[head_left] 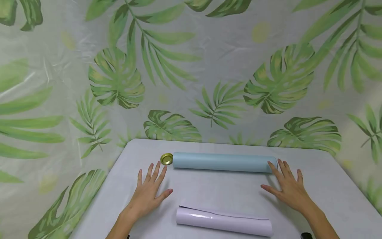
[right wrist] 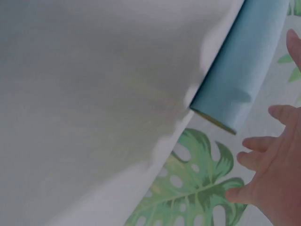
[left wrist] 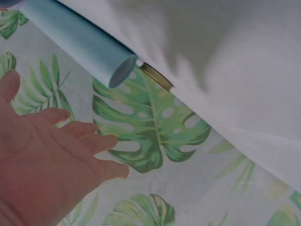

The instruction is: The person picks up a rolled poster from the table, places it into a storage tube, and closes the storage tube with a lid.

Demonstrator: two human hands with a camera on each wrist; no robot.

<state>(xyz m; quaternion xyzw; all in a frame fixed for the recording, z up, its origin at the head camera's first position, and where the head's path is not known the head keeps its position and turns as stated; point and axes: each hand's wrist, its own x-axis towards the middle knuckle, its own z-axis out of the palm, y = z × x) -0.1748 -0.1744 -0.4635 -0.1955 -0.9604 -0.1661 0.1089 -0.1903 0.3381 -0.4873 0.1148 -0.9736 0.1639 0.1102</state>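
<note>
A light blue tube point(head_left: 223, 162) lies crosswise near the back of the white table; its left end looks open in the left wrist view. Beside that end is a round gold lid point(head_left: 166, 159). Closer to the front lies a rolled pale lilac sheet point(head_left: 223, 220), its loose edge facing up. My left hand point(head_left: 148, 192) is spread above the table, fingertips nearest the gold lid, holding nothing. Fingers apart, my right hand point(head_left: 287, 187) hovers by the tube's right end; whether a fingertip touches it I cannot tell.
The white table point(head_left: 143, 149) has rounded back corners. Behind it and at both sides hangs a pale sheet with green leaf prints point(head_left: 116, 79). A dark band point(head_left: 306, 235) shows at the right wrist.
</note>
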